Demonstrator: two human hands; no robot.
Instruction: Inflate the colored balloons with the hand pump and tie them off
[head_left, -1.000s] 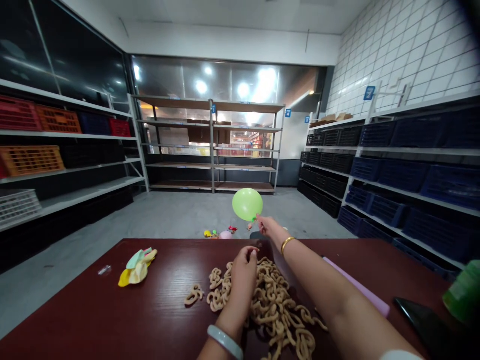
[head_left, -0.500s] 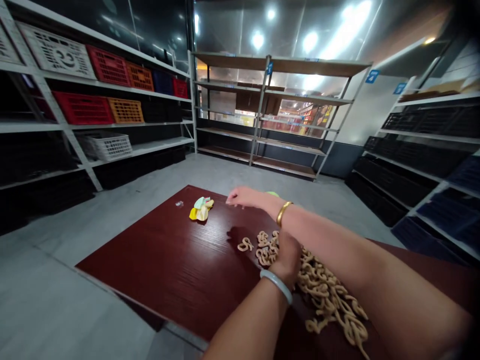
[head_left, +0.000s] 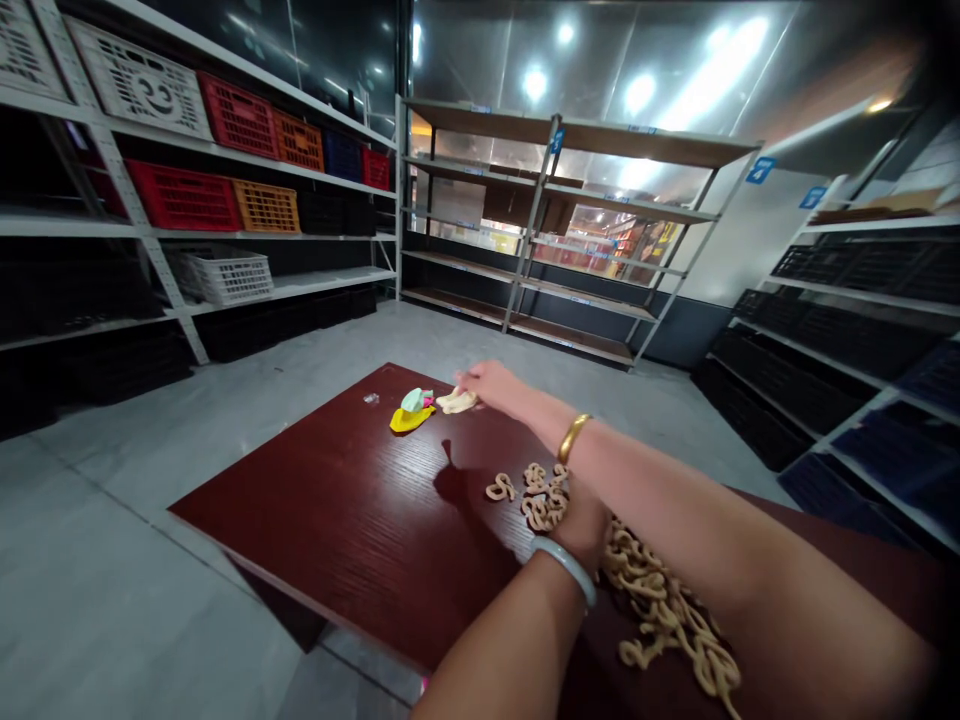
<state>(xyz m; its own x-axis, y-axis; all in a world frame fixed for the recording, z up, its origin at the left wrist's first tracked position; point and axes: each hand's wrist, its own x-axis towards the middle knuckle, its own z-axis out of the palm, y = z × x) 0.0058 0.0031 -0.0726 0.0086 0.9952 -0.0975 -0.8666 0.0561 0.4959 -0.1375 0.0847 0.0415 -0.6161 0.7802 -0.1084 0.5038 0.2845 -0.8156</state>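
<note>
My right hand [head_left: 489,385] reaches across the dark red table [head_left: 352,520] and pinches a pale yellow deflated balloon [head_left: 455,402], lifted just off a small pile of deflated balloons [head_left: 412,410] in yellow, green and pink. My left hand [head_left: 581,520], with a pale bangle on the wrist, rests on a heap of tan rubber bands [head_left: 660,600]; my right forearm crosses over it and hides its fingers.
Metal shelving lines the room: red, orange and white crates [head_left: 217,120] on the left racks, dark crates [head_left: 847,270] on the right, bare shelves [head_left: 570,230] at the back. Grey concrete floor [head_left: 112,560] surrounds the table's left and far edges.
My right hand let the green inflated balloon go, swung left across the table and picked up a pale deflated balloon from the pile. The view turned left. My left hand stayed on the rubber bands.
</note>
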